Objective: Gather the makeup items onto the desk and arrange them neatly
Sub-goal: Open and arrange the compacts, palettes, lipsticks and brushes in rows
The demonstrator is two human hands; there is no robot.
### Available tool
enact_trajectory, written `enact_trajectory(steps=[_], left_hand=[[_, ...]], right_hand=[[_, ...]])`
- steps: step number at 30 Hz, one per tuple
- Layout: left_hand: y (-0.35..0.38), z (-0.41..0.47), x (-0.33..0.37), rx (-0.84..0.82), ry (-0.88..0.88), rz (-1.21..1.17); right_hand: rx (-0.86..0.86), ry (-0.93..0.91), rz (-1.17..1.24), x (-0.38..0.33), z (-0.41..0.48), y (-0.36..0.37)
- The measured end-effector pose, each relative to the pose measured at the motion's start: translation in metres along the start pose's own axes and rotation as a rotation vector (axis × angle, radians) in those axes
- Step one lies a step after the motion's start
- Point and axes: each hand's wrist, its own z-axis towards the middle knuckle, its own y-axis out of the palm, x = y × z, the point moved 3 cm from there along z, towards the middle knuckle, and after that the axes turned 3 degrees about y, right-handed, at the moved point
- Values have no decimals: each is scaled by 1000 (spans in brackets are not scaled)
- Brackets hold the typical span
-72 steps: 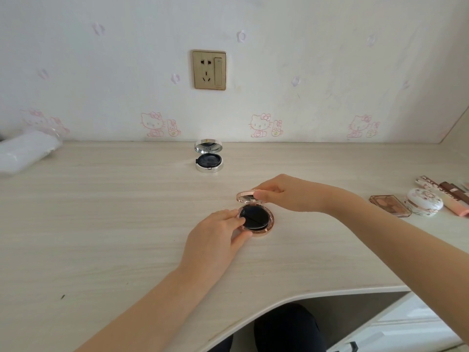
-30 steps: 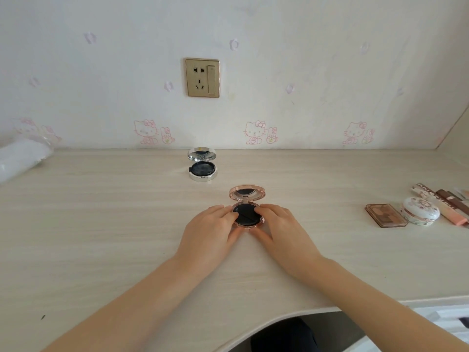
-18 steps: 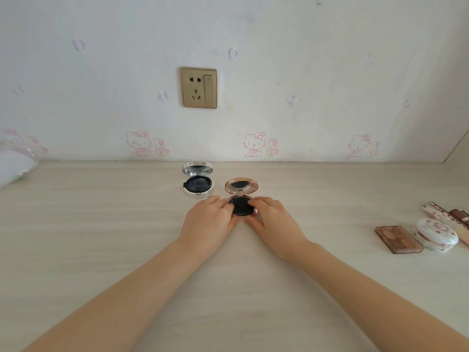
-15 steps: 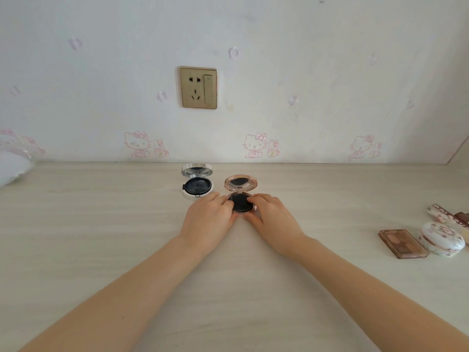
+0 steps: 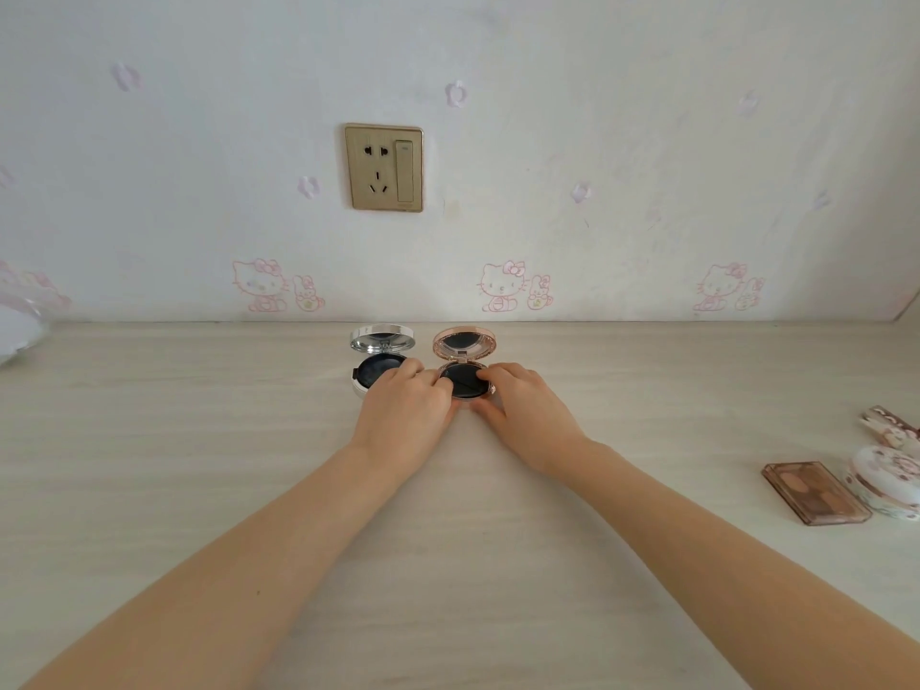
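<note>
Two bare forearms stretch from the near side across the pale wood-grain desk point(image 5: 199, 465), drawing closer together toward its back. Off to the right, nearer than the hands, a brown eyeshadow palette point(image 5: 816, 493) lies flat. A round white case with a floral print point(image 5: 886, 483) sits just beside it on the right. Slightly farther back is a patterned tube point(image 5: 888, 425), partly cut off at the edge of view.

Further in, the left hand point(image 5: 405, 405) and the right hand point(image 5: 522, 410) meet at a rose-gold compact point(image 5: 463, 371) resting on the desk near the wall. Each hand holds the compact's base from its own side, fingers curled in and fingertips on the rim, with the black puff showing between them. Its mirrored lid stands open, tilted back toward the wall.

Just to the left is a silver compact point(image 5: 381, 358), also open, with a dark puff in its base and its lid up. The left hand's knuckles cover its right edge, so I cannot tell whether they touch it. The two compacts stand side by side, very close.

At the far left edge lies something white and crinkled point(image 5: 17, 333). Behind everything rises cartoon-cat wallpaper, with a gold wall socket point(image 5: 384, 167) mounted above the compacts.
</note>
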Motion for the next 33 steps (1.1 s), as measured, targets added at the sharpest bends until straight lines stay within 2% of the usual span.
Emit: enact_trajectory(steps=[11, 16, 25, 33], left_hand=[[-7, 2, 0, -27, -10, -21], [-25, -1, 17, 11, 3, -58], [-41, -7, 104, 11, 49, -310], [-49, 15, 204, -107, 72, -551]], right_hand=[[4, -35, 16, -2, -2, -7], [15, -21, -62, 11, -25, -25], [71, 93, -121, 61, -104, -77], [175, 236, -169, 127, -168, -133]])
